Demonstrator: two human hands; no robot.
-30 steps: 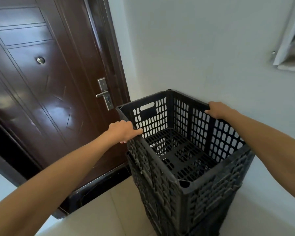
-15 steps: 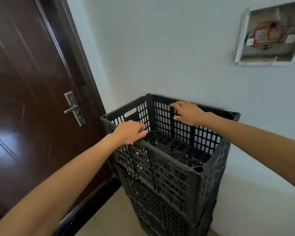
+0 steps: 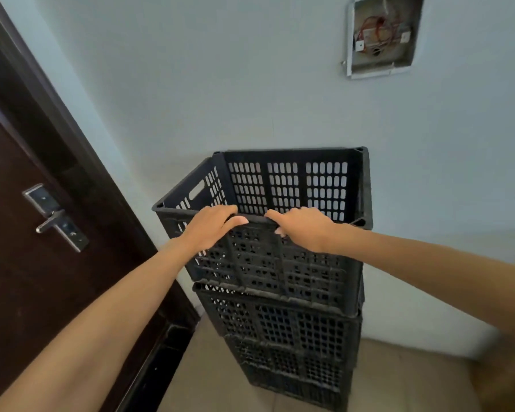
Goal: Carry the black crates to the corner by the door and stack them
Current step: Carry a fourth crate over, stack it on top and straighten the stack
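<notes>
Three black slotted crates stand stacked in the corner between the door and the wall. The top crate point(image 3: 292, 185) sits on the middle crate point(image 3: 280, 325), which sits on the bottom crate point(image 3: 295, 370). My left hand point(image 3: 211, 228) rests on the top crate's near rim, its fingers nearly straight along the edge. My right hand point(image 3: 305, 228) holds the same rim a little to the right, thumb on top and fingers curled down the outer face. The top crate is empty inside.
A dark brown door point(image 3: 27, 278) with a metal handle point(image 3: 52, 223) fills the left side, its frame close to the stack. An open wall box point(image 3: 381, 37) with wires hangs on the pale wall at upper right. Beige floor tiles point(image 3: 220, 376) lie in front.
My right hand left the far rim and came to the near rim beside my left hand. The view swung right, and the stack now faces me squarely.
</notes>
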